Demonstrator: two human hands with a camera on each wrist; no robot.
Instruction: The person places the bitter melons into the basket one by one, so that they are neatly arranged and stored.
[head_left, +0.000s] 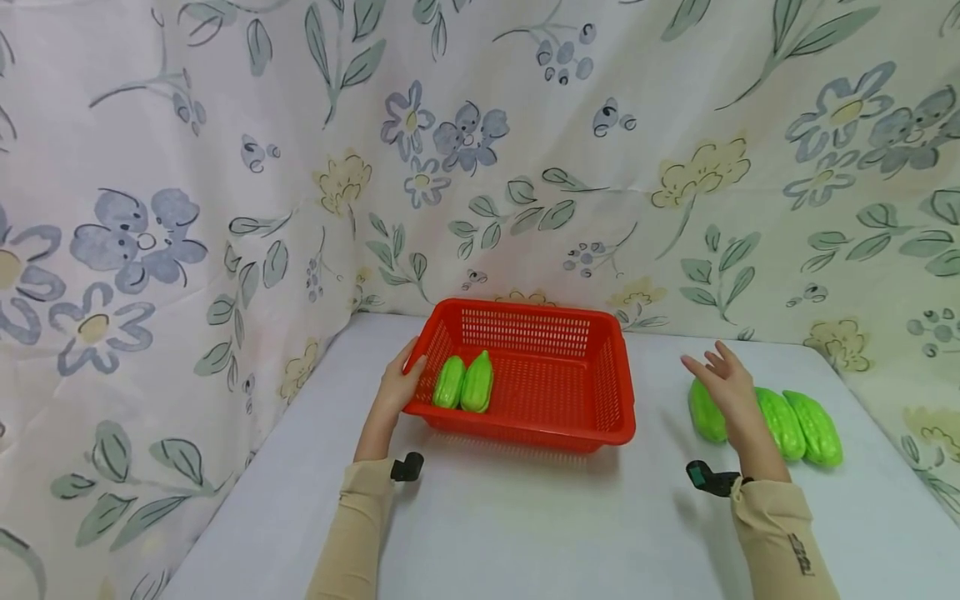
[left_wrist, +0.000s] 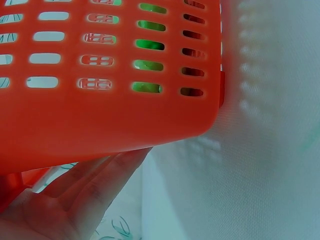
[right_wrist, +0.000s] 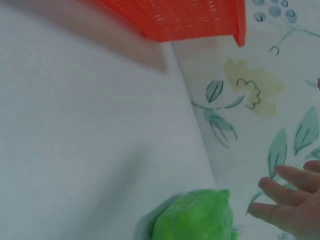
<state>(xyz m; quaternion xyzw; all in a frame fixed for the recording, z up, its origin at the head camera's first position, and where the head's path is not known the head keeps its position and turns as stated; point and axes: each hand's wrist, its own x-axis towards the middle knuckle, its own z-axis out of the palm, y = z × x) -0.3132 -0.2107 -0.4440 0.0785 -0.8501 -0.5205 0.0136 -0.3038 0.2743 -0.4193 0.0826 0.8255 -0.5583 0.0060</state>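
A red perforated plastic basket (head_left: 540, 379) stands at the middle of the table. At its left end, my left hand (head_left: 396, 387) grips the rim, with the fingers along the outside wall (left_wrist: 115, 127). Inside on the left lie two bright green bitter melons (head_left: 477, 383), side by side. My right hand (head_left: 731, 387) is raised above several more bitter melons (head_left: 814, 429) at the right, its fingers spread and holding nothing. One melon (right_wrist: 195, 217) shows below that hand in the right wrist view; the hand and forearm partly cover the group.
White cloth covers the table (head_left: 510, 525). A floral curtain (head_left: 525, 167) hangs behind it and along the left side. Each wrist carries a small black camera (head_left: 408, 467).
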